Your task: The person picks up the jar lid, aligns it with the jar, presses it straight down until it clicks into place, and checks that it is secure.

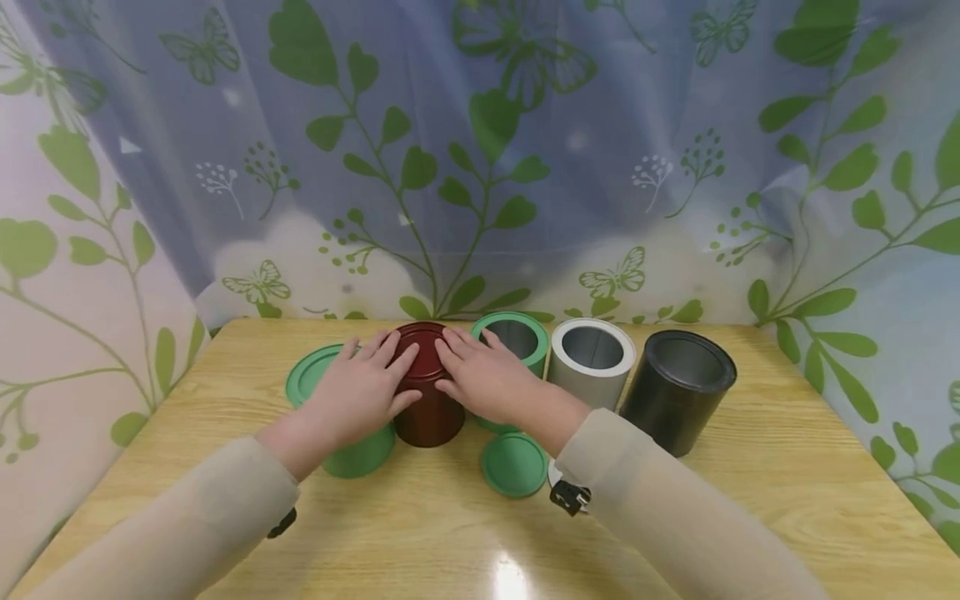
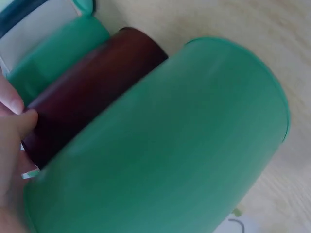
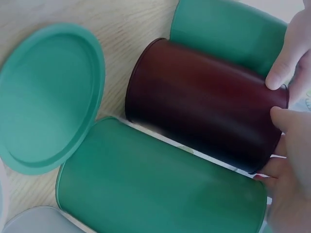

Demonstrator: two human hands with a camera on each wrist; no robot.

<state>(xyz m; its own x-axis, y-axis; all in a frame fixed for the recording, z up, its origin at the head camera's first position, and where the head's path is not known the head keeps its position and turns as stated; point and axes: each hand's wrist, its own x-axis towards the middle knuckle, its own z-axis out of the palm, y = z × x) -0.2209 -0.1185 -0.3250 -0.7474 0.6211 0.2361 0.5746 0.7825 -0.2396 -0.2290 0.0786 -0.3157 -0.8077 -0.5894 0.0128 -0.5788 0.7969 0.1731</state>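
A dark red can (image 1: pixel 429 421) with a dark red lid (image 1: pixel 426 357) on it stands upright between two green cans. My left hand (image 1: pixel 360 387) rests on the left edge of that lid, its fingers spread and its thumb on the can's front. From the other side my right hand (image 1: pixel 487 375) touches the lid's right edge with nearly straight fingers, its thumb against the can's upper wall. Under the left hand is a lidded green can (image 1: pixel 360 457). The right hand lies over part of an open green can (image 1: pixel 538 371). Both thumbs show near the red can's rim in the right wrist view.
To the right stand an open white can (image 1: pixel 588 390) and a black can (image 1: pixel 667 417). A round green lid (image 1: pixel 515 464) lies in front, beside a white disc (image 1: pixel 555 473) mostly hidden by the right sleeve. Behind the wooden table (image 1: pixel 420 533) hangs a leaf-patterned curtain (image 1: pixel 420 100).
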